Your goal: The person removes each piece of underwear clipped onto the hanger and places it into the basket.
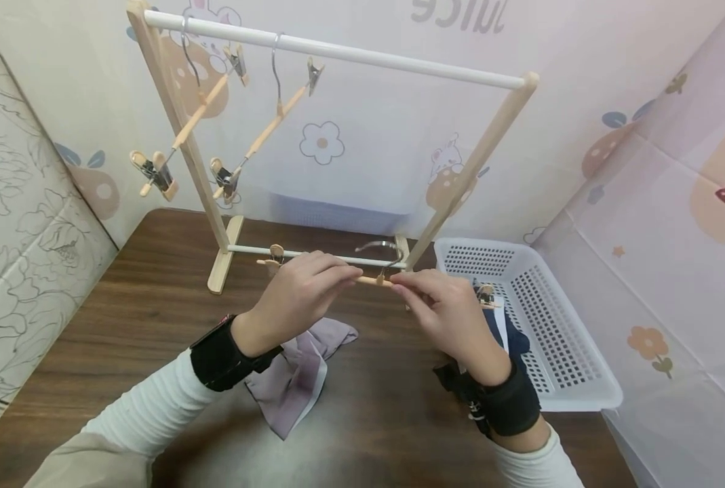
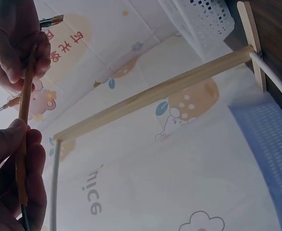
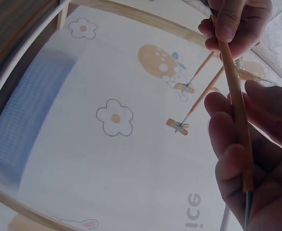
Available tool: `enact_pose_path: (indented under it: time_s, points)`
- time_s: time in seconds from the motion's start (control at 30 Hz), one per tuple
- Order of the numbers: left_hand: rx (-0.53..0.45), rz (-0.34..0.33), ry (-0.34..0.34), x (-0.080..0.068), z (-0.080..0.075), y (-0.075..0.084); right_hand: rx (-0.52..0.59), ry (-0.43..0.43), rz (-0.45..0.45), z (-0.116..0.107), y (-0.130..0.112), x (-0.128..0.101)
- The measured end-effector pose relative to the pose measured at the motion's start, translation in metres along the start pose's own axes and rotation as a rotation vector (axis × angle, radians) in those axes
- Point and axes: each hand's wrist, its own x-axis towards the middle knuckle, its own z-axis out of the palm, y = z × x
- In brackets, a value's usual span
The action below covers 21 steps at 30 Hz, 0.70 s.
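Observation:
Both hands hold one clip hanger (image 1: 374, 280) level above the table, in front of the rack. My left hand (image 1: 306, 291) grips its wooden bar left of the middle. On the other side of the hook, my right hand (image 1: 444, 308) pinches the same bar between thumb and fingers. The metal hook (image 1: 393, 245) sticks up between the hands. One clip (image 1: 273, 257) shows past the left hand, another (image 1: 486, 296) past the right; no cloth hangs from the bar. From close up, fingers of both hands curl round the bar (image 3: 237, 110).
A wooden rack (image 1: 399, 62) stands behind the hands, with two clip hangers (image 1: 200, 115) on its white rail at the left. A mauve cloth (image 1: 285, 390) lies crumpled on the brown table (image 1: 386, 420). At right, a white basket (image 1: 588, 359) contains dark blue cloth (image 1: 519, 342).

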Motion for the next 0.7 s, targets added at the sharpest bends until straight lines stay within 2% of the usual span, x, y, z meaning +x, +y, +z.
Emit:
enact_pose_path:
  time_s: [0.33,0.43,0.53,0.6,0.7]
  points:
    - [0.005,-0.009,0.013,0.001,-0.005,-0.010,0.072,-0.014,0.029,-0.014,-0.007,-0.005]
    - [0.007,-0.023,0.026,0.000,-0.008,-0.014,0.143,0.013,-0.023,-0.018,-0.008,-0.007]
    - [0.003,-0.058,0.038,-0.003,-0.010,-0.018,0.234,0.085,-0.098,-0.013,-0.007,-0.012]
    - [-0.007,-0.084,0.042,-0.006,-0.012,-0.020,0.287,0.112,-0.154,-0.003,-0.006,-0.018]
    - [-0.034,-0.109,0.047,-0.009,-0.012,-0.021,0.318,0.076,-0.218,0.022,-0.008,-0.028]
